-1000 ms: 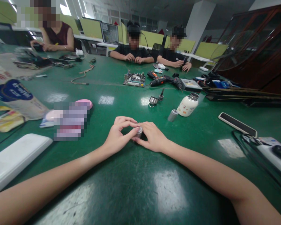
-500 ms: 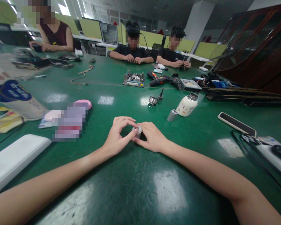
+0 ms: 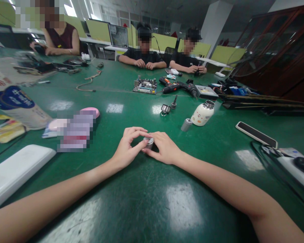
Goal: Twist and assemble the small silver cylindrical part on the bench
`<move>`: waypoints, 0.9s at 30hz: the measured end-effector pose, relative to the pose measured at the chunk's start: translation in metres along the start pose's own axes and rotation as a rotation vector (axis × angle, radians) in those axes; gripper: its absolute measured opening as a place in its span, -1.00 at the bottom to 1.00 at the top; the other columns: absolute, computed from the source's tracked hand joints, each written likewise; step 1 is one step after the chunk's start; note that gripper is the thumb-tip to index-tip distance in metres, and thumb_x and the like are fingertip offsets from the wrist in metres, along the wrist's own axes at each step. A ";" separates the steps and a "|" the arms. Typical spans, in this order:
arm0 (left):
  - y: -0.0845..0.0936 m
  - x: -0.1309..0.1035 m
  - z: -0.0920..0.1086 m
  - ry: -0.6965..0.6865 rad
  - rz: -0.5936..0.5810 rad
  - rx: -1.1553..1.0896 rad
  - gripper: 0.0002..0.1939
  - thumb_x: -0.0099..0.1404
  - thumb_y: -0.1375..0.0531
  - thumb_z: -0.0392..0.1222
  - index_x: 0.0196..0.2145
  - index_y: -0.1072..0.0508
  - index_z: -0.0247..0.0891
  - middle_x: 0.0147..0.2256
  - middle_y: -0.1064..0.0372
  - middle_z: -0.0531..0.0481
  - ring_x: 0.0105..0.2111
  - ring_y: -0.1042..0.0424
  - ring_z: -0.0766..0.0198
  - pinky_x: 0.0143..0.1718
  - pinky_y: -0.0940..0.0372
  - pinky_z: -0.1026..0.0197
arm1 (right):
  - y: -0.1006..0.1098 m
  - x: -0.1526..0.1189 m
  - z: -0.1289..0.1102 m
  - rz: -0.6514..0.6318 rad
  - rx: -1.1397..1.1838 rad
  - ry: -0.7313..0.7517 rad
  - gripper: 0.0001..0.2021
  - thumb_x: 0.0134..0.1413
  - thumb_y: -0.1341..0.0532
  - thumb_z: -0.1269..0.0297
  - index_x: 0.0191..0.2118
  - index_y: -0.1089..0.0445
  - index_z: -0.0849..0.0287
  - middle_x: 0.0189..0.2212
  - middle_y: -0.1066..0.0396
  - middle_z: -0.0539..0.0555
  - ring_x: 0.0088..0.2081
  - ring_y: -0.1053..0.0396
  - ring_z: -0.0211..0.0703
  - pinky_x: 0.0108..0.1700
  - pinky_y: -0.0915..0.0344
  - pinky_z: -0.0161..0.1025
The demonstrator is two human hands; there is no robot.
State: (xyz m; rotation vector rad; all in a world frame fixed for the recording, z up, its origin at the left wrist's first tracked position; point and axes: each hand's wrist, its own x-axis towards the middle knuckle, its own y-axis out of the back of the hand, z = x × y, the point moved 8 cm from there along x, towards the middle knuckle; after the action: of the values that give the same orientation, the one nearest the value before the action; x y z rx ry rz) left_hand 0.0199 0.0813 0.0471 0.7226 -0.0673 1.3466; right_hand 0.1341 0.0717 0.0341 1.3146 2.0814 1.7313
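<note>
Your fingers (image 3: 138, 147) are clamped on a small silver cylinder (image 3: 149, 145): the left hand (image 3: 125, 150) curls thumb and forefinger against its left side and top edge, and the right hand (image 3: 167, 148) closes round its right side, thumb in front. The cylinder is between your hands, end face upward; its base is partly hidden, so I cannot tell whether it touches the desk (image 3: 131, 202). That surface spreads wide beneath your forearms, dark green, glossy and scuffed, with pale patches of reflected light. Beyond your right hand, a second silver cylinder (image 3: 185, 125) is just beside a cream bottle (image 3: 202, 114) with a bare steel mouth, and a steel cap (image 3: 165, 109) lies near them. A long white case (image 3: 17, 172) lies to your left, a pale-rimmed black device (image 3: 256, 134) to your right. Farther across, a circuit board (image 3: 145, 86) lies near a power drill (image 3: 171, 88). At the far side sit a person in dark red (image 3: 66, 37) and two people in black (image 3: 152, 56). Behind them you have yellow-green partitions (image 3: 98, 32), a pale column (image 3: 216, 20) and, on the right, a reddish-brown cabinet (image 3: 288, 54).
</note>
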 end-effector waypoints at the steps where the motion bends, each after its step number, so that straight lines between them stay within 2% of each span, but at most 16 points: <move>1: -0.001 0.000 -0.003 0.033 -0.002 -0.031 -0.85 0.22 -0.19 -0.11 -0.32 -0.56 -0.12 -0.17 -0.46 -0.04 -0.03 -0.31 0.04 0.12 -0.08 -0.10 | 0.000 0.000 0.000 0.000 0.002 0.001 -0.61 0.20 -0.22 0.08 0.00 -0.32 0.29 -0.10 -0.45 0.23 -0.05 -0.35 0.03 -0.03 -0.25 -0.06; 4: -0.002 0.000 -0.010 0.117 -0.011 -0.108 -0.84 0.19 -0.19 -0.09 -0.34 -0.57 -0.12 -0.16 -0.47 -0.05 -0.02 -0.32 0.02 0.12 -0.09 -0.12 | 0.000 0.000 -0.001 0.003 0.004 0.000 -0.61 0.20 -0.22 0.09 -0.01 -0.33 0.30 -0.11 -0.46 0.23 -0.06 -0.36 0.02 -0.04 -0.25 -0.07; 7: -0.002 0.000 -0.011 0.144 -0.010 -0.130 -0.84 0.17 -0.20 -0.09 -0.35 -0.57 -0.12 -0.16 -0.47 -0.05 -0.02 -0.32 0.01 0.12 -0.08 -0.12 | 0.000 0.000 -0.001 0.000 0.004 0.003 -0.61 0.21 -0.21 0.08 0.00 -0.32 0.28 -0.09 -0.46 0.21 -0.06 -0.35 0.02 -0.03 -0.25 -0.07; 19: -0.001 -0.001 -0.011 0.150 0.010 -0.158 -0.84 0.15 -0.24 -0.08 -0.34 -0.58 -0.12 -0.18 -0.47 -0.05 -0.03 -0.32 0.01 0.12 -0.08 -0.09 | 0.000 0.000 0.000 0.009 0.014 0.001 -0.60 0.21 -0.20 0.05 0.01 -0.32 0.27 -0.10 -0.46 0.21 -0.05 -0.36 0.02 -0.03 -0.25 -0.06; 27: 0.001 -0.002 -0.006 0.116 0.028 -0.096 -0.82 0.18 -0.24 -0.02 -0.32 -0.56 -0.12 -0.21 -0.50 -0.04 -0.08 -0.35 0.05 -0.04 -0.21 -0.01 | -0.001 0.000 0.001 -0.002 0.018 -0.007 -0.57 0.22 -0.18 0.01 0.02 -0.32 0.28 -0.07 -0.44 0.24 -0.03 -0.36 0.03 0.00 -0.25 -0.03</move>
State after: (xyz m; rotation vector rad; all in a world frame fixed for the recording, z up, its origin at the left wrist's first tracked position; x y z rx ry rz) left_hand 0.0162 0.0832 0.0420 0.5641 -0.0493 1.4001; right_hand 0.1345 0.0726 0.0323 1.3211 2.0985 1.7096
